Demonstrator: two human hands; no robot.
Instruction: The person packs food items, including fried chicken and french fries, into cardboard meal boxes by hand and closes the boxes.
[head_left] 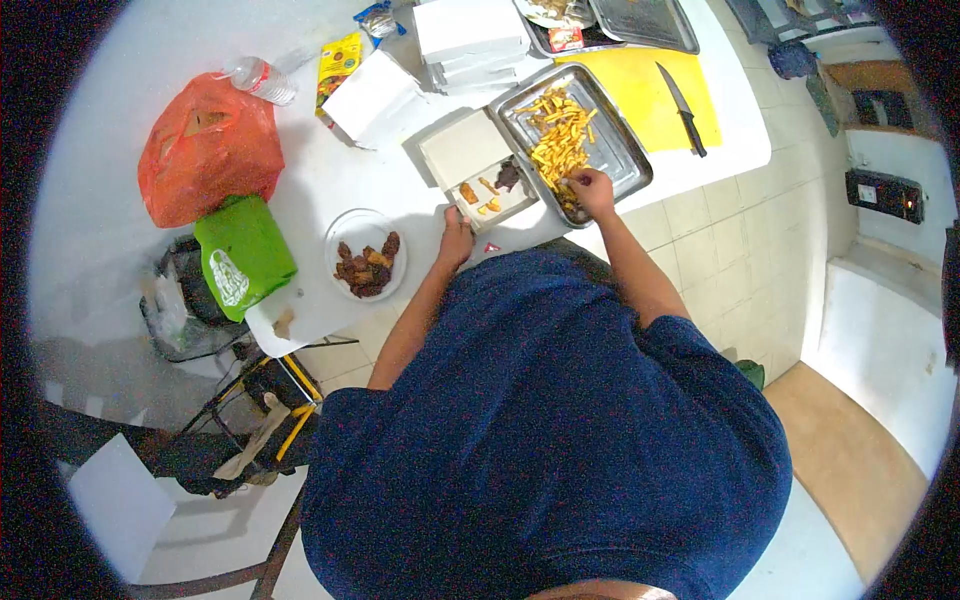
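Note:
An open cardboard food box (522, 218) lies on the table with its lid folded back. Inside are a dark piece of food (508, 176) and a few golden pieces. My left hand (457, 238) is closed on the box's near left edge. Just right of the box, a metal tray (625, 150) holds a long heap of french fries (560, 130). At the near end of that tray my right hand (592, 193) is bent down, fingers pinched together on fries; its fingertips are partly hidden. A white plate (340, 222) with browned meat pieces (366, 268) stands left of my left hand.
Closed white boxes (470, 40) are stacked behind, with another white box (375, 98) beside a yellow packet (340, 65). A knife (682, 108) lies on a yellow board (640, 95) at right. Red bag (215, 150), bottle (265, 82) and green bag (245, 255) occupy the left.

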